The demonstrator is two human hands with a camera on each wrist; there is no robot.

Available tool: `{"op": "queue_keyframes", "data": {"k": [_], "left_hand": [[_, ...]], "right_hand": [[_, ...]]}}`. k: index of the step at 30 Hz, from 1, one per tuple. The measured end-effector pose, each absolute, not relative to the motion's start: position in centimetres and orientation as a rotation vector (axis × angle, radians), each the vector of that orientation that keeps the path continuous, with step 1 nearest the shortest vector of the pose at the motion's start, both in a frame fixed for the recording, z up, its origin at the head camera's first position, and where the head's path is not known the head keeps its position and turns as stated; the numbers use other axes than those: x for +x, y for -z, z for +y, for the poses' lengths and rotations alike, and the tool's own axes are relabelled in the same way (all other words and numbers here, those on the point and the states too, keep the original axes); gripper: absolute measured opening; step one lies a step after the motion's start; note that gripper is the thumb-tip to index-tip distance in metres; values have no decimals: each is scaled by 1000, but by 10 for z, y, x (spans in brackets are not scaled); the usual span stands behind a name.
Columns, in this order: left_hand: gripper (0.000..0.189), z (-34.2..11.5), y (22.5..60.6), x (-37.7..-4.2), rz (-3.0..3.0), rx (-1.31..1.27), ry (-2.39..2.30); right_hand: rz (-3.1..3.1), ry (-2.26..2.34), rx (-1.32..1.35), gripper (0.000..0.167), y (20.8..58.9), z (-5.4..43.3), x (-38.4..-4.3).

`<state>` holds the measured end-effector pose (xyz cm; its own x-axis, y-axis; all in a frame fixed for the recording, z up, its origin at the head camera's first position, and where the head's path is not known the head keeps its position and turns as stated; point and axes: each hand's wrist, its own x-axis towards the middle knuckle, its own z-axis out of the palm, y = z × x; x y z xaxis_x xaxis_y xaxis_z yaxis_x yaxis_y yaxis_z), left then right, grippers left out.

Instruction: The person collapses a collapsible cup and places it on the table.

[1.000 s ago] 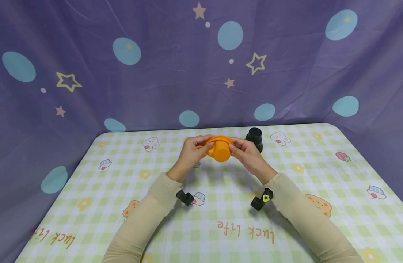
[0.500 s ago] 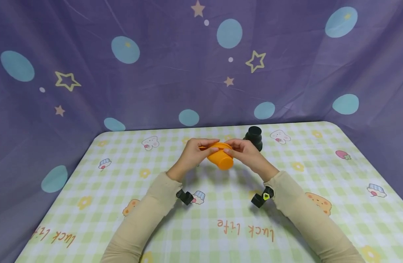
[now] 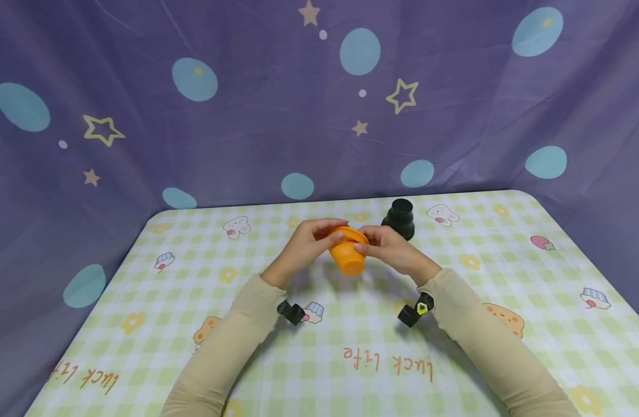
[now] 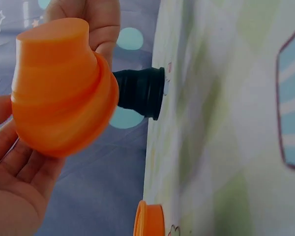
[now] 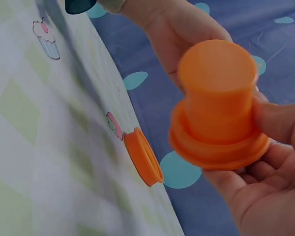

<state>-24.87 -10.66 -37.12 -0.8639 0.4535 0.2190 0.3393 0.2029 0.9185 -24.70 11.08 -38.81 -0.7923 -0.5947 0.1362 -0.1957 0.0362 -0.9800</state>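
Observation:
An orange collapsible cup [image 3: 349, 259], soft-looking and partly folded, is held above the table with its narrow base tilted down toward me. My left hand [image 3: 310, 242] pinches its wide rim on the left side, thumb in front. From the right, my right hand [image 3: 389, 246] grips the same rim, thumb pressing the folded wall. In the left wrist view the cup's wall [image 4: 59, 98] has slanting creases. The right wrist view shows the rim folded back as a collar around the cup's base [image 5: 219, 93]. An orange round lid [image 5: 145, 157] lies on the table, hidden by my hands in the head view.
A dark green stepped cup [image 3: 400, 220] stands on the table just behind my right hand. The checked tablecloth [image 3: 267, 353] covers the table, and a purple curtain [image 3: 246, 145] hangs along its far edge.
The cup has tipped and lowered slightly, its base swinging down toward me. Both hands have kept hold of the rim while the fingers shifted, and the wall's folds have changed shape.

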Motion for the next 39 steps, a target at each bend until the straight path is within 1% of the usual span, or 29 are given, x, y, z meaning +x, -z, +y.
{"op": "queue_keyframes", "data": {"k": [4, 8, 14, 17, 21, 28, 34, 39], "left_hand": [[37, -111, 369, -249, 2288, 719, -1816], [36, -111, 368, -249, 2276, 741, -1879], [32, -107, 371, -251, 2353, 788, -1943], [30, -106, 372, -252, 2345, 772, -1983], [27, -105, 370, -250, 2330, 739, -2005], [26, -101, 347, -233, 2359, 714, -1976], [26, -99, 344, -231, 2402, 693, -1961], [24, -97, 347, -232, 2503, 700, -1920]], "right_hand": [[1863, 1998, -789, 18, 388, 112, -248], [1652, 2146, -731, 13, 387, 112, -246], [1578, 2175, -715, 9, 386, 109, -244], [1582, 2178, -722, 9, 387, 108, -243], [1594, 2180, -742, 15, 388, 107, -243], [1621, 2180, -735, 14, 390, 107, -244], [1633, 2178, -734, 12, 391, 107, -245], [1629, 2188, -713, 17, 389, 106, -244]]}}
